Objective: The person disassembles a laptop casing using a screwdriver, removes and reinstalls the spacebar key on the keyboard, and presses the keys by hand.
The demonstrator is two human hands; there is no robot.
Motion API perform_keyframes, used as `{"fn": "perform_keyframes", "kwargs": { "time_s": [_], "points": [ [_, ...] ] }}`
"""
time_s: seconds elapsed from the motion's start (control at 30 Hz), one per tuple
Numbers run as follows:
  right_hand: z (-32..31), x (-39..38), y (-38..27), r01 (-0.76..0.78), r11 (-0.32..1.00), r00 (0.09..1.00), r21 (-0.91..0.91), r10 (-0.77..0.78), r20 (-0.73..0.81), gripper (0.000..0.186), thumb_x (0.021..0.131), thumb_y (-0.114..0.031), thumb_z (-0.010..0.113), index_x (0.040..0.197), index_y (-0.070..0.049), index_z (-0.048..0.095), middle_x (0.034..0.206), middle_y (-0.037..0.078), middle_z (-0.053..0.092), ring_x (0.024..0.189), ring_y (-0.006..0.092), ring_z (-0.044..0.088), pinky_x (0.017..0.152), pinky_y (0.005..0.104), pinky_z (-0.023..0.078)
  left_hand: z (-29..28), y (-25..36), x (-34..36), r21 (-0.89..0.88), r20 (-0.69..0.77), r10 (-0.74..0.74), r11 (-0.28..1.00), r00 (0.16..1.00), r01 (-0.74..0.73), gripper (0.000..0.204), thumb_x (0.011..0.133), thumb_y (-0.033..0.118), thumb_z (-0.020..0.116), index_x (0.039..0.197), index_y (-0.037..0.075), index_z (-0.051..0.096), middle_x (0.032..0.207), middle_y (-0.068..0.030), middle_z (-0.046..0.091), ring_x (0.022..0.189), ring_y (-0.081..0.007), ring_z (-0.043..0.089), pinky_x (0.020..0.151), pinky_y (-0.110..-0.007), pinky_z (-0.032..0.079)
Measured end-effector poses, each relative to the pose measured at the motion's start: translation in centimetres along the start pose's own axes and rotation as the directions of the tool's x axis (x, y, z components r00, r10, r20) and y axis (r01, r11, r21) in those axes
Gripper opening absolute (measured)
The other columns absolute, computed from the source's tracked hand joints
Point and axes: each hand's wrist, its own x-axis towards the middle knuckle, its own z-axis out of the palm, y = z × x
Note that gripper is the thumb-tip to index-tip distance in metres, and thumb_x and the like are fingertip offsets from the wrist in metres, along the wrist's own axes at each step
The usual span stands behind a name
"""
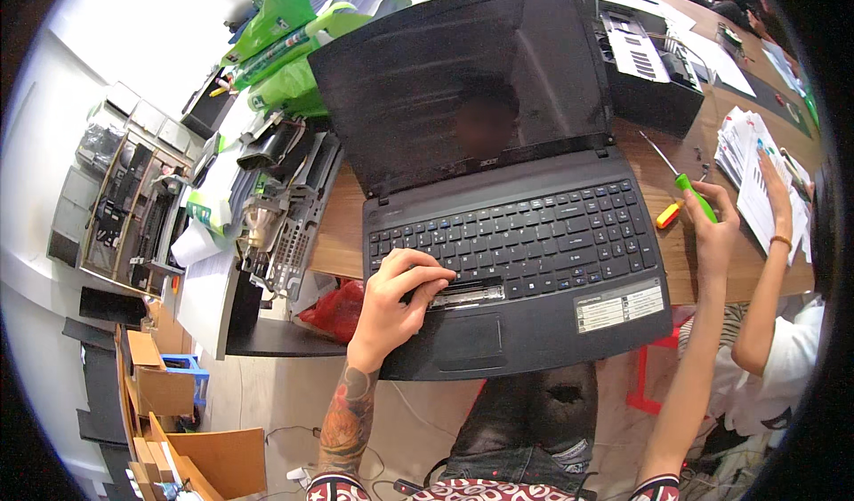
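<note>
1 brown wooden table [681, 268] carries 1 open black laptop [498, 188] beneath the left hand [402, 295]. Just left of the right hand [714, 224] lies 1 small yellow-and-red object [668, 216]. Beyond that hand stands 1 black box [654, 104]; to its right, loose papers [753, 165] lie heaped.

Electronics workshop: laptop [507, 181], green screwdriver [682, 182], bare parts [294, 234]

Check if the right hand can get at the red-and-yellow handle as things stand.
Probably not cleanly: the red-and-yellow handle lies close by on the table, but the right hand is occupied by a green-handled screwdriver.
</note>
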Motion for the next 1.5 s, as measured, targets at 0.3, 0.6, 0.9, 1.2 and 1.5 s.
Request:
{"fn": "perform_keyframes", "kwargs": {
  "time_s": [0.3, 0.6, 0.9, 1.2, 1.5],
  "points": [
    [-0.6, 0.4, 1.3, -0.047, 0.999, 0.998, 0.027, 0.046, 0.037, 0.021, 0.095, -0.014, 0.075, 0.11, 0.0, 0.072, 0.102, 0.003, 0.069, 0.097, 0.0121, 0.061, 0.089, 0.0272, 0.047, -0.1, -0.2, 0.2, -0.096, 0.004, -0.028, 0.995, 1.0, 0.028, 0.017, 0.082, -0.002, 0.077, 0.098, 0.005, 0.079, 0.097, -0.0078, 0.071, 0.091, -0.0242, 0.067, 0.081, -0.035, 0.053],
    [-0.4, 0.5, 1.6, -0.06, 0.995, 0.998, 0.075, 0.057, 0.041, 0.022, 0.096, -0.014, 0.075, 0.112, 0.001, 0.071, 0.102, 0.004, 0.069, 0.097, 0.0119, 0.061, 0.091, 0.0282, 0.047, -0.3, -0.4, 0.2, -0.108, 0.006, -0.033, 0.994, 0.999, 0.034, 0.018, 0.082, -0.002, 0.077, 0.098, 0.005, 0.079, 0.097, -0.0075, 0.071, 0.093, -0.0245, 0.067, 0.083, -0.035, 0.053],
    [-0.5, 0.3, 0.7, 0.016, 0.999, 1.0, -0.045, -0.015, 0.026, 0.022, 0.095, -0.015, 0.075, 0.111, 0.0, 0.072, 0.1, 0.003, 0.069, 0.094, 0.0099, 0.06, 0.085, 0.0263, 0.047, -0.2, -0.1, 0.2, -0.071, 0.009, -0.035, 0.997, 0.999, 0.036, 0.017, 0.082, -0.001, 0.077, 0.098, 0.005, 0.079, 0.096, -0.0076, 0.071, 0.093, -0.0245, 0.067, 0.083, -0.035, 0.053],
    [-0.3, 0.3, 1.3, -0.031, 0.999, 0.999, 0.044, 0.03, 0.016, 0.022, 0.095, -0.016, 0.076, 0.11, -0.001, 0.072, 0.098, 0.003, 0.07, 0.088, 0.0088, 0.059, 0.079, 0.0251, 0.047, -0.6, 0.7, 0.1, -0.013, 0.034, 0.069, 0.998, 0.997, -0.069, 0.023, 0.08, -0.004, 0.075, 0.101, 0.006, 0.078, 0.1, -0.0082, 0.07, 0.095, -0.0269, 0.065, 0.085, -0.037, 0.051],
    [0.1, -0.1, -0.6, -0.032, 0.999, 0.999, 0.032, 0.032, -0.013, 0.022, 0.093, -0.015, 0.077, 0.108, 0.0, 0.072, 0.094, 0.003, 0.07, 0.078, 0.0068, 0.058, 0.069, 0.0223, 0.045, 0.2, 4.8, -2.2, 0.347, 0.141, -0.007, 0.937, 0.99, -0.043, 0.032, 0.083, 0.008, 0.078, 0.115, 0.007, 0.074, 0.11, -0.0087, 0.067, 0.104, -0.0302, 0.063, 0.091, -0.041, 0.048]
  ]
}}
